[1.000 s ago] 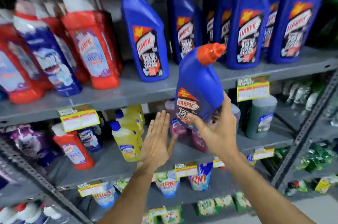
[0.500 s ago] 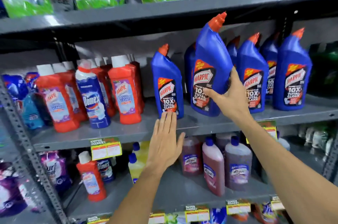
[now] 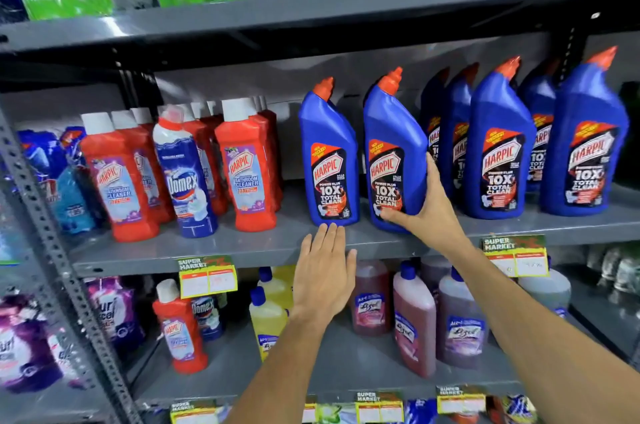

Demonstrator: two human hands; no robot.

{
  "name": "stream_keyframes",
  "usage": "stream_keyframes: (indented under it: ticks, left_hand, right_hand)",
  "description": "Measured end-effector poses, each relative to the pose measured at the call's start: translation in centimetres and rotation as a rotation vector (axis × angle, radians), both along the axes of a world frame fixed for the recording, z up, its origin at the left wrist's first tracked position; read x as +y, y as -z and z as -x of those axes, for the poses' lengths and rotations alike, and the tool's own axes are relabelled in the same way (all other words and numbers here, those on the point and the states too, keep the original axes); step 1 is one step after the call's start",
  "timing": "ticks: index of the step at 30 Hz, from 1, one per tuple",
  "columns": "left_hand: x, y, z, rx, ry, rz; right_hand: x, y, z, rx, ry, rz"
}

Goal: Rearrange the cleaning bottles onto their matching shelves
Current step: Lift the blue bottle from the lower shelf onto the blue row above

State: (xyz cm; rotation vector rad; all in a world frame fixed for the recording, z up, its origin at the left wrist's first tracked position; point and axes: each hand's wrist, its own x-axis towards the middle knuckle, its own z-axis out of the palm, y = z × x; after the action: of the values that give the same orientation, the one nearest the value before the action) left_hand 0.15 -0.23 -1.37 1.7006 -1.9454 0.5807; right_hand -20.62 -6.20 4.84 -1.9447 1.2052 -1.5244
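Two hands are reaching toward the middle shelf [image 3: 242, 252]; the right hand [image 3: 424, 207] is gripping a blue bottle [image 3: 394, 153] low on its right side, thumb lying across the bottom of the label and fingers wrapping behind; the bottle is standing on the shelf, leaning slightly, just right of another blue bottle [image 3: 329, 155] and left of a row of the same blue bottles [image 3: 502, 146] farther right; the left hand [image 3: 323, 276] is lying flat and open, holding nothing, its fingertips [image 3: 330, 228] sitting on the near edge of the shelf just below the other blue bottle; red bottles [image 3: 117, 178] and a dark blue and white bottle [image 3: 185, 174] are standing at the left end of the same shelf; yellow bottles [image 3: 268, 316] and pink bottles [image 3: 414, 316] are standing on the shelf below.
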Motion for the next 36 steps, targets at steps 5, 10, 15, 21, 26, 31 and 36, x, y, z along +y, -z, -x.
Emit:
stream_keyframes:
  ticks: [5, 10, 15, 21, 26, 31, 36]
  left_hand:
    - [-0.2, 0.0, 0.1, 0.006, -0.003, 0.006]
    - [-0.2, 0.1, 0.0, 0.022, 0.001, 0.013]
    - [0.0, 0.0, 0.1, 0.029, 0.0, -0.002]
    - [0.1, -0.1, 0.0, 0.024, -0.002, -0.004]
    - [0.2, -0.2, 0.1, 0.022, -0.007, -0.017]
    - [0.2, -0.4, 0.1, 0.03, -0.001, -0.04]
    - [0.3, -0.4, 0.1, 0.029, -0.002, -0.043]
  right_hand:
    - [-0.6, 0.5, 1.2, 0.016, -0.031, -0.072]
    - [-1.4, -0.1, 2.0, -0.001, -0.026, -0.186]
    - [-1.7, -0.3, 2.2, 0.027, -0.019, -0.187]
    - [-2.1, 0.0, 2.3, 0.003, 0.033, -0.181]
    - [-2.5, -0.3, 2.6, -0.006, 0.051, -0.208]
    - [-2.6, 0.1, 2.3, -0.006, 0.063, -0.215]
    - [-2.7, 0.3, 2.1, -0.002, 0.082, -0.215]
